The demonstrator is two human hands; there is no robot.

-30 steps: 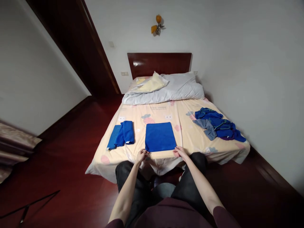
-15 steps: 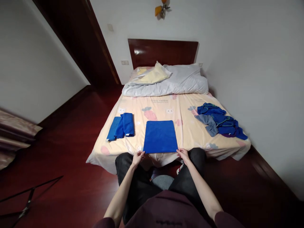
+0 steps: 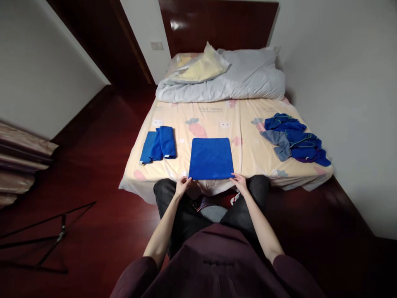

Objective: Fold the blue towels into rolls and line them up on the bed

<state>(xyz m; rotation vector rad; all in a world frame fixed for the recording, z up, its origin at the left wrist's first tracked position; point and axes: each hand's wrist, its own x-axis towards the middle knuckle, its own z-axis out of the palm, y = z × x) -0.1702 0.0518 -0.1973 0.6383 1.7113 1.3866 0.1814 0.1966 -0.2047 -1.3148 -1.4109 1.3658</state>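
A blue towel point(image 3: 211, 159), spread flat in a near-square, lies at the front edge of the bed point(image 3: 248, 159). My left hand point(image 3: 182, 185) pinches its near left corner between thumb and fingers. At the near right corner, my right hand point(image 3: 239, 183) grips the cloth in the same way. To the left lie several folded blue towels point(image 3: 163, 142), side by side and partly overlapping. A loose heap of blue and grey cloths point(image 3: 297, 138), some with green edging, sits on the right side of the bed.
A grey quilt point(image 3: 251, 74) and a pale yellow pillow point(image 3: 206, 66) lie before the dark wooden headboard point(image 3: 220, 25). On the floor at left stand black tripod legs point(image 3: 62, 234). A curtain point(image 3: 23, 157) hangs at the far left.
The view has tilted downward, so the bed and its contents appear higher. Both hands stay on the near corners of the blue towel, which looks unchanged.
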